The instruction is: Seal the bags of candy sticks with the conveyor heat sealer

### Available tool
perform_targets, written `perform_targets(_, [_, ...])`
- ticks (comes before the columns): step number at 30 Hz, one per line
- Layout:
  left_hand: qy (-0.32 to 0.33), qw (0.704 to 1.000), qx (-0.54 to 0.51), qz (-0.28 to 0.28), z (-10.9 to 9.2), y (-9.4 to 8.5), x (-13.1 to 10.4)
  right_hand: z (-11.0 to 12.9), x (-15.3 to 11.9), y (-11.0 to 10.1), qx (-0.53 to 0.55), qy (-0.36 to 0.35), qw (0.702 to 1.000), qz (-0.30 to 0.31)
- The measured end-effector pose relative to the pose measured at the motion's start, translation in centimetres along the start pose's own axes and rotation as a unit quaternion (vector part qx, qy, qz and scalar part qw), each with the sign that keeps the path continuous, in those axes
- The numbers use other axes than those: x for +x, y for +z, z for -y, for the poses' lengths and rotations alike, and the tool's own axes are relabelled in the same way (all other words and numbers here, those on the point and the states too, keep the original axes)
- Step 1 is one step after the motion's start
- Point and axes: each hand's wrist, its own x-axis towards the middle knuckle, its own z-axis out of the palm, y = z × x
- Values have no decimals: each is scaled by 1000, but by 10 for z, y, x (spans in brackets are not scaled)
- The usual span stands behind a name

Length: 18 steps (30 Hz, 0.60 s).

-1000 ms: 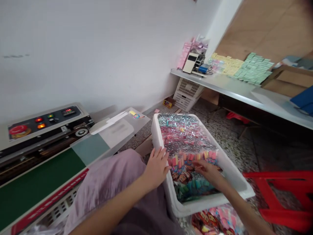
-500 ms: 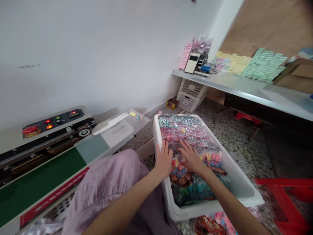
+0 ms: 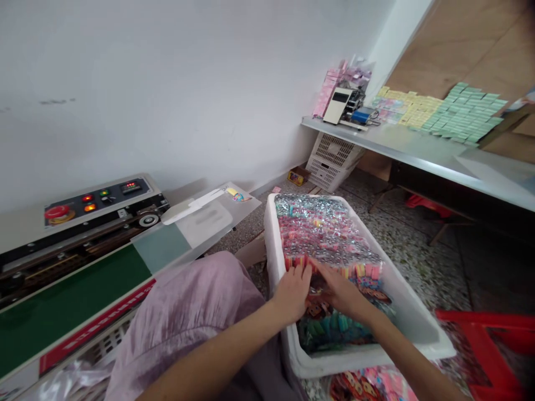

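Long table [image 3: 434, 151] runs across upper R of frame; belt machine [image 3: 75, 295], lights lit, fills lower L. White tub [image 3: 409, 317] sits lower ctr-R, w/ red stool [image 3: 480, 318] at lower R edge. Tub's full of shiny packets [image 3: 321, 234] in rows. My L hand [image 3: 293, 293] & R hand [image 3: 340, 291] are over them near frame ctr, fingers bent, tips close tog.; can't tell if I've got a pkt pinched. One small colorful pc. [image 3: 238, 195] lies on machine's end plate, mid-frame.

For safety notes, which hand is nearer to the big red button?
Left. The left hand is right of the red button, across the white tub's rim; the right hand is farther right, over packets.
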Motion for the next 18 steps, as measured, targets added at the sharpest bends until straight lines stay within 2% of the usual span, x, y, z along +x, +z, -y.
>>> perform_targets(5, [-5, 1000, -1, -6, 0, 4, 5, 3, 11, 1, 6, 27, 1000, 13])
perform_targets(8, [8, 1000, -11, -19, 2, -2, 6, 13, 10, -12, 20, 19, 1000, -6])
perform_targets(11, [43, 996, -58, -58, 1, -25, 2, 32, 8, -40, 15, 18, 1000, -12])
perform_targets(14, [67, 977, -152, -135, 0, -58, -5, 52, 15, -74, -13, -1, 999, -47])
perform_targets(18, [18, 912, -303, -276, 18, -99, -17, 78, 57, -101, -25, -61, 993, -99])
